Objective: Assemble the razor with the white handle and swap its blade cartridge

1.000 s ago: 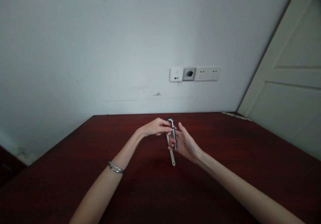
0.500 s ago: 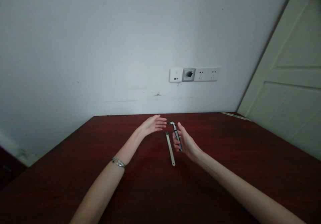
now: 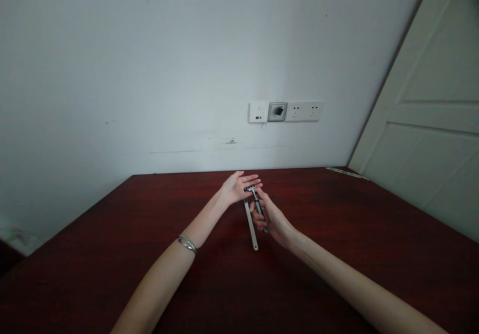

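Observation:
My right hand (image 3: 272,218) is wrapped round the dark grip of a razor (image 3: 258,207). The razor's silver neck and head point up and to the left, in front of my left palm. My left hand (image 3: 237,186) is open, palm turned up and fingers stretched to the right; whether the razor head touches it I cannot tell. Beneath the hands a slim light-grey strip (image 3: 251,227) lies on the table, with a small hole at its near end and a dark far tip partly hidden by my left hand.
The dark red wooden table (image 3: 157,224) runs back to a white wall (image 3: 179,75). Wall sockets (image 3: 304,111) sit above its far edge. A pale door (image 3: 430,119) stands at the right, and a thin printed strip (image 3: 346,173) lies at the back right corner.
My left hand has moved right, behind the razor head. My right hand has brought the razor slightly left and down. The view has shifted a little.

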Demonstrator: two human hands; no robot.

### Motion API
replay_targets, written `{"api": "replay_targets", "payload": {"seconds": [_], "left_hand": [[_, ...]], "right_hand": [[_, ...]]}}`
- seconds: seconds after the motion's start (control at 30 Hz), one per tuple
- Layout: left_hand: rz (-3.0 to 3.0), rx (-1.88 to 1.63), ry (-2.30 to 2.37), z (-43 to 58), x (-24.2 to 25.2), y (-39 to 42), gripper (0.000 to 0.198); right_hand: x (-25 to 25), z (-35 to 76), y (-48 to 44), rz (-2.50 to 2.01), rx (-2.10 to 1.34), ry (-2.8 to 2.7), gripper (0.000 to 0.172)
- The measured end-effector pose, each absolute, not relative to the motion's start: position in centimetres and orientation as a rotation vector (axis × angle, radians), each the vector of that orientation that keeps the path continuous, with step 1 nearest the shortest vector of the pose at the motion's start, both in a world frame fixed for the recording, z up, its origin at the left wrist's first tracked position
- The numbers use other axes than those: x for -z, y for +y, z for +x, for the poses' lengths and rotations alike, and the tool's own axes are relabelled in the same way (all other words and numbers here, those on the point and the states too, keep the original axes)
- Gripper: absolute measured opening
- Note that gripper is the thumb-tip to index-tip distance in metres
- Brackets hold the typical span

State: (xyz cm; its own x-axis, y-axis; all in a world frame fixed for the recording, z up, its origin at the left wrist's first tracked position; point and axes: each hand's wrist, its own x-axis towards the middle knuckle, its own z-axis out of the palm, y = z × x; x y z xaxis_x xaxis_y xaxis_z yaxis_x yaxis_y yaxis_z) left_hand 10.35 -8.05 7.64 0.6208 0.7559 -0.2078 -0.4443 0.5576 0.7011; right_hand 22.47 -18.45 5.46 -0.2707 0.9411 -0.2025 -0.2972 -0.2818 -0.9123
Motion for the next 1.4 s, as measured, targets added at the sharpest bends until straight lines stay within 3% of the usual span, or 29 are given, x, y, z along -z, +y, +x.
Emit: {"api": "replay_targets", "payload": {"seconds": [0.6, 1.4], "left_hand": [[0.584, -0.771, 0.274, 11.6, -7.2, -10.6, 0.076], [0.581, -0.795, 0.331, 11.5, -6.6, -11.2, 0.070]], "right_hand": [[-4.8, 21.5, -18.9, -0.992, -1.777, -0.921, 0.051], [-4.2, 20.9, -19.3, -1.057, -1.581, -0.955, 0.051]]}}
